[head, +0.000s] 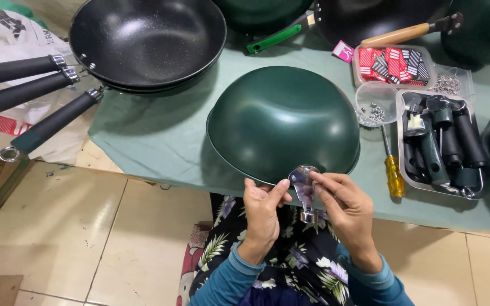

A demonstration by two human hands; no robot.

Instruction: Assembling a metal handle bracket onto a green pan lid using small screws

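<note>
1. My left hand (263, 209) and right hand (344, 207) are both pinched shut on one small metal bracket (304, 190), fingertips closed on its two sides, just off the near edge of the counter (160, 141).
2. The bracket's rounded plate is touching, or all but touching, the near rim of the upturned green pan (283, 122), which lies bowl-down toward the counter's near edge. I judge seating that plate flat against the rim is the step in hand.
3. To do it well, I'd keep the pinch light, with my thumbs steadying the socket end that hangs down toward my lap.
4. I'd line the plate's curve up with the pan wall before pressing, so it sits square and not tilted.
5. The yellow-handled screwdriver (393, 173) lies just right of the pan, and the clear cup of screws (375, 105) sits beyond it, both within my right hand's reach.
6. The tray of dark handles (440, 141) waits at the right end.
</note>
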